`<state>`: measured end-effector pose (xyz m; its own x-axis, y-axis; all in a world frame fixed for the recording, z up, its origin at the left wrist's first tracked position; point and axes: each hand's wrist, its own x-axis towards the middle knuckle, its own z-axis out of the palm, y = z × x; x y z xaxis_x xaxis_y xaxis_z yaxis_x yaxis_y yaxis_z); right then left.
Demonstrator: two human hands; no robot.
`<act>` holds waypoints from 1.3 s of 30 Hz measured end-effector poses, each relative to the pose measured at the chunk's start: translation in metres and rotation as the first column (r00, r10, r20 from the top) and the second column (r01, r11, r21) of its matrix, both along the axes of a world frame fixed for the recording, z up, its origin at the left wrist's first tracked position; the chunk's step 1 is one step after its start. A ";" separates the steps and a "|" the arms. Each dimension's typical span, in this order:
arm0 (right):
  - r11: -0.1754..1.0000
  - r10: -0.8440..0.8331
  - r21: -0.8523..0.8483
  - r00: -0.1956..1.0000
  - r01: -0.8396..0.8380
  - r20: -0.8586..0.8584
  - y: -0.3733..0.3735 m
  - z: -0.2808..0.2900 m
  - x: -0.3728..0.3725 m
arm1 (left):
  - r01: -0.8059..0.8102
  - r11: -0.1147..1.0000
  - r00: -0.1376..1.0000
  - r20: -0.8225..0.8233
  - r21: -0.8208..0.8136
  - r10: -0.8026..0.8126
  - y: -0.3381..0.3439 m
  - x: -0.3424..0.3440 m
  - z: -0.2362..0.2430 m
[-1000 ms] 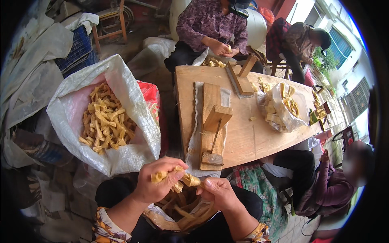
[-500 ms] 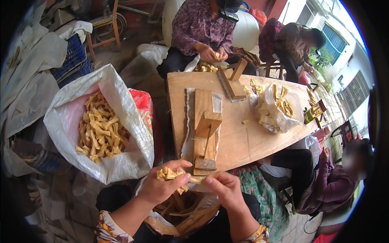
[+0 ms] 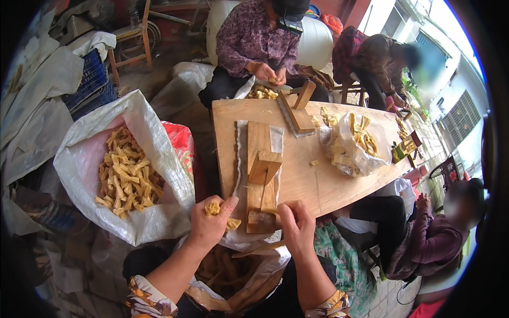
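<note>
My left hand point(image 3: 208, 227) is closed around a knotted bundle of pale yellow dried strips point(image 3: 213, 208), its thumb raised. My right hand point(image 3: 298, 225) pinches a thin yellow strip point(image 3: 269, 211) at the front edge of the plywood table point(image 3: 328, 180), beside a wooden block device with a metal rod point(image 3: 257, 138), which rests on a pale cloth. Below my hands an open bag of long brown-yellow strips point(image 3: 220, 265) sits in my lap. A large white woven sack point(image 3: 74, 159) of knotted pieces stands left of the table.
Three co-workers sit around the table: one opposite point(image 3: 249, 45), one back right point(image 3: 371, 61), one at right point(image 3: 424, 238). A second wooden device point(image 3: 299, 119) and a plastic bag of pieces point(image 3: 352, 159) lie on the table. Blue crates point(image 3: 90, 79) and a chair point(image 3: 132, 32) stand back left.
My hands have moved apart and up toward the table edge; the right one has drawn rightward with a strip, while the left keeps the knotted bundle. The view has shifted slightly.
</note>
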<state>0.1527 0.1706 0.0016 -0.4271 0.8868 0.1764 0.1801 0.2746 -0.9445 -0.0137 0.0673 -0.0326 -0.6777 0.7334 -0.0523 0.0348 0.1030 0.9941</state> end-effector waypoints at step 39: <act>0.666 0.107 -0.638 0.897 -0.385 -0.429 -0.067 0.002 0.012 | 0.367 0.917 0.540 -0.838 0.156 -0.074 -0.051 0.028 0.037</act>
